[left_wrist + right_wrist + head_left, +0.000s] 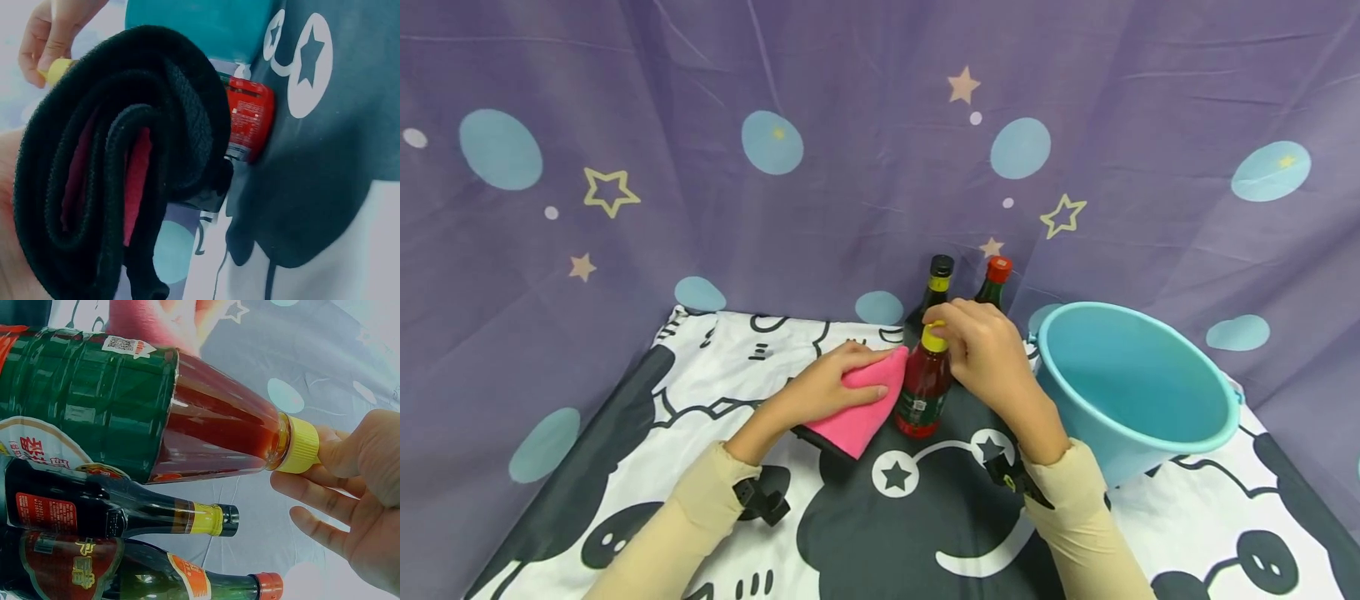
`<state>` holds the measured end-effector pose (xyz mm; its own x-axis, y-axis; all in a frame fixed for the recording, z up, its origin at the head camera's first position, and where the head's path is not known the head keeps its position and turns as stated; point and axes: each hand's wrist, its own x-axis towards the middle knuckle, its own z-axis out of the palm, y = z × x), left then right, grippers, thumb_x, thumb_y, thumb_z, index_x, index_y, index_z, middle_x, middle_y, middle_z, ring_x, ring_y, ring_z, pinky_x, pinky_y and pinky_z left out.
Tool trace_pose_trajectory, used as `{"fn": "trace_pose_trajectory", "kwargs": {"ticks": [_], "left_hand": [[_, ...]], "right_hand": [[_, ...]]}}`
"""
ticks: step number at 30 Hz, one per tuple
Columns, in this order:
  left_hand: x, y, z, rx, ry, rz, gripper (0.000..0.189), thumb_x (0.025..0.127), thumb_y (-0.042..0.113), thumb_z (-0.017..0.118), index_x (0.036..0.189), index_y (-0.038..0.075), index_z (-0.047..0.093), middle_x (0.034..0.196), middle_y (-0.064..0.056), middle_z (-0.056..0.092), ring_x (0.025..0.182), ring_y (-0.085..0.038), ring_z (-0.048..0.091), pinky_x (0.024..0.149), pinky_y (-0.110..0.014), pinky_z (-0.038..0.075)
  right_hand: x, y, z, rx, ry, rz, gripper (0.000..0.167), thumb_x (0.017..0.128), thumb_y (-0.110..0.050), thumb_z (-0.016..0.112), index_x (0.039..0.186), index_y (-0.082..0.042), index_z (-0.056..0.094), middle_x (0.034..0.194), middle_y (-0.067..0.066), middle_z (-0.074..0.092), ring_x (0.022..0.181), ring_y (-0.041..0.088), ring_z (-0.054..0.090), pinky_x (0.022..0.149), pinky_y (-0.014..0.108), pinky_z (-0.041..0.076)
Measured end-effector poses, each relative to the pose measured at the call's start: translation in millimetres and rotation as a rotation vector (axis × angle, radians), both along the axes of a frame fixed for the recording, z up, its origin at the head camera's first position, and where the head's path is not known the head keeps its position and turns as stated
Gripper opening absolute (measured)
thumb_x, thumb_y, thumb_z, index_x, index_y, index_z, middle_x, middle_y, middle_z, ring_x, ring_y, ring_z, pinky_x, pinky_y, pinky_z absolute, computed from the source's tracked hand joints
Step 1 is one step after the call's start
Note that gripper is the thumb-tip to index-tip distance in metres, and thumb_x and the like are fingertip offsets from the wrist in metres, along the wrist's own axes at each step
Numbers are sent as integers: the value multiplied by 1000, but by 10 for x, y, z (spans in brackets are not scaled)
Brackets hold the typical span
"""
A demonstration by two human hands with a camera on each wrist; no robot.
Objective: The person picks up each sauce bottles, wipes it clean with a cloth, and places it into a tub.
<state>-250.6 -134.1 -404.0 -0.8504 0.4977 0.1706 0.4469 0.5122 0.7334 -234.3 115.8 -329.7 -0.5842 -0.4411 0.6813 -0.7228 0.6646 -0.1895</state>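
Observation:
A red sauce bottle (pixel 923 385) with a green label stands upright on the table. My right hand (pixel 988 354) pinches its yellow cap (pixel 935 338) between thumb and fingers; the right wrist view shows the same yellow cap (pixel 300 445) seated on the neck. My left hand (pixel 827 383) grips a folded pink cloth (pixel 868 404) with a dark edge, which lies against the bottle's left side. From the left wrist, the cloth's dark folds (pixel 187 119) hide much of the bottle; its red base (pixel 250 119) peeks out beyond them.
Behind the sauce bottle stand a dark bottle with a black cap (pixel 942 267) and a green bottle with a red cap (pixel 998 269). A light blue bucket (pixel 1078 429) stands to the right, close to my right forearm. A purple curtain (pixel 850 225) hangs behind the cartoon-print tablecloth (pixel 985 525).

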Motion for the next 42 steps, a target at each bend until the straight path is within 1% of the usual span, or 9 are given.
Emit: {"fn": "trace_pose_trajectory", "kwargs": {"ticks": [7, 15, 20, 22, 29, 35, 37, 39, 42], "left_hand": [[-25, 15, -95, -71, -23, 1, 58, 92, 37, 75, 146, 27, 58, 123, -5, 61, 104, -17, 60, 88, -36, 50], [-23, 10, -124, -169, 21, 5, 58, 92, 39, 75, 146, 26, 58, 126, -4, 61, 112, -20, 62, 95, -41, 50], [-5, 18, -133, -250, 69, -9, 57, 92, 38, 75, 145, 23, 59, 127, -7, 61, 109, -23, 64, 92, -42, 52], [-6, 23, -156, -281, 73, -11, 56, 92, 37, 75, 144, 23, 60, 128, -7, 61, 107, -24, 65, 90, -42, 52], [-25, 44, -275, -392, 45, -12, 55, 91, 39, 76, 143, 28, 61, 126, -6, 61, 103, -23, 64, 88, -42, 51], [-27, 44, -284, -385, 33, -14, 56, 91, 39, 76, 143, 27, 62, 125, -8, 61, 100, -22, 64, 85, -41, 51], [-35, 33, -278, -370, 35, -22, 55, 91, 38, 76, 143, 26, 62, 124, -8, 62, 100, -21, 64, 85, -40, 51], [-46, 20, -270, -356, 37, -35, 56, 91, 39, 76, 143, 26, 61, 123, -7, 62, 101, -21, 63, 86, -40, 51], [-47, -12, -250, -341, 49, -43, 56, 90, 39, 76, 143, 26, 62, 122, -7, 62, 103, -21, 64, 88, -41, 51]], "right_hand": [[1, -3, 4, -3, -11, -9, 21, 87, 7, 71, 102, -7, 73, 90, 7, 74, 80, 24, 65, 85, 43, 54], [-4, -5, 15, 3, -6, -6, 19, 89, 5, 71, 102, -7, 74, 89, 7, 74, 78, 23, 63, 84, 42, 54], [-9, 1, 13, 5, -1, -2, 17, 90, 4, 70, 102, -7, 73, 88, 7, 73, 78, 23, 63, 84, 42, 54], [-10, 3, 8, 3, 2, -1, 18, 90, 5, 70, 102, -7, 73, 88, 7, 73, 79, 24, 64, 85, 43, 54], [-2, 0, -5, -1, -3, -6, 19, 88, 6, 71, 102, -7, 74, 90, 7, 74, 84, 25, 67, 88, 43, 55], [8, -2, 7, 10, -18, -16, 19, 90, 4, 70, 104, -8, 74, 92, 7, 74, 85, 25, 67, 88, 44, 55], [13, 2, 14, 17, -29, -23, 18, 92, 1, 70, 107, -8, 74, 92, 7, 74, 83, 24, 66, 85, 43, 55], [31, 11, 23, 27, -39, -40, 20, 94, -5, 70, 113, -9, 73, 90, 6, 73, 78, 22, 64, 79, 41, 54], [86, 4, 56, 46, -30, -83, 29, 96, -15, 71, 124, -10, 70, 85, 5, 71, 69, 20, 58, 70, 39, 51]]}}
